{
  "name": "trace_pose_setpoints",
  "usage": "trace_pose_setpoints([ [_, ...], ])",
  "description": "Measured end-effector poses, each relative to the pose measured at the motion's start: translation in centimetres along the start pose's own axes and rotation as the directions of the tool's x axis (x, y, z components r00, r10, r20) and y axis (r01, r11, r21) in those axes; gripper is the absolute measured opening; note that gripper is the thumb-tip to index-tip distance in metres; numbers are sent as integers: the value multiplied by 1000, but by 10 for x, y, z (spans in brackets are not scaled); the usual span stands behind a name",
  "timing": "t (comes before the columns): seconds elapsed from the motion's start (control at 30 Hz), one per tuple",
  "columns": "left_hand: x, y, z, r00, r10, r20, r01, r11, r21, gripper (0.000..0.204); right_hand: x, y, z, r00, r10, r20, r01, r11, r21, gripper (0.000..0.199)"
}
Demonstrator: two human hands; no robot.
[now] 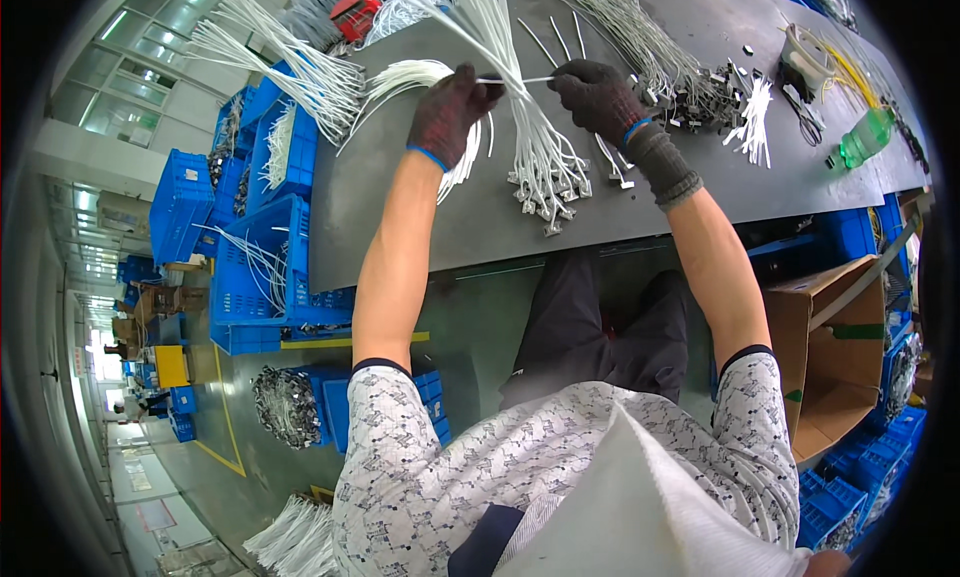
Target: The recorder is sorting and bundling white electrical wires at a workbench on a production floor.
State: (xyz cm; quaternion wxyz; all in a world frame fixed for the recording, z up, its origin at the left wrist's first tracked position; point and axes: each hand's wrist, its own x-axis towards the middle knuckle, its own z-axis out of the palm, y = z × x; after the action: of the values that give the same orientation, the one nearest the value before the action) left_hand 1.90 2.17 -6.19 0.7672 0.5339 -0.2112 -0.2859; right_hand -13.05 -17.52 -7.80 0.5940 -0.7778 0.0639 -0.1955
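Both hands wear dark knit gloves and work over a grey desk (420, 227). The left hand (452, 112) is closed, its fingertips pinching one end of a thin white tie (512, 80) stretched level across a bundle of white cables (530, 127); the right hand (600, 97) is closed on the tie's other end, on the far side of that bundle. The bundle runs from the desk's far edge down toward its near edge, where its metal end connectors (545, 202) fan out on the desk top. Just left of the bundle, partly under the left hand, lies a curved sheaf of white cables (410, 77). To the bundle's right sits a heap of grey wires with metal clips (680, 82), then a small cluster of white ties (755, 117); further right are scissors (805, 117) and a green bottle (868, 135) lying on the desk. Blue crates (260, 267) holding more cables stand left of the desk, and an open cardboard box (830, 357) stands below its right end.
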Motion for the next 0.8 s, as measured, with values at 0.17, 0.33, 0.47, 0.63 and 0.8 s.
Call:
trace_pose_setpoints([
  [0.17,25,14,7,950,-260,171,280,954,-106,31,3,-24,2,978,-199,-56,171,930,-325,21],
  [0.33,47,18,8,880,-380,286,354,925,139,23,22,-40,5,843,-530,-93,395,727,-562,20],
  [0.47,49,22,16,833,-329,444,153,909,387,25,32,-37,5,802,-594,-64,438,656,-614,20],
  [0.63,51,15,21,915,-314,254,214,911,353,22,12,-50,-4,984,125,126,-121,992,-42,26],
  [0.8,42,25,29,901,-309,304,201,920,337,30,15,-35,-5,990,-115,78,135,928,-346,26],
])
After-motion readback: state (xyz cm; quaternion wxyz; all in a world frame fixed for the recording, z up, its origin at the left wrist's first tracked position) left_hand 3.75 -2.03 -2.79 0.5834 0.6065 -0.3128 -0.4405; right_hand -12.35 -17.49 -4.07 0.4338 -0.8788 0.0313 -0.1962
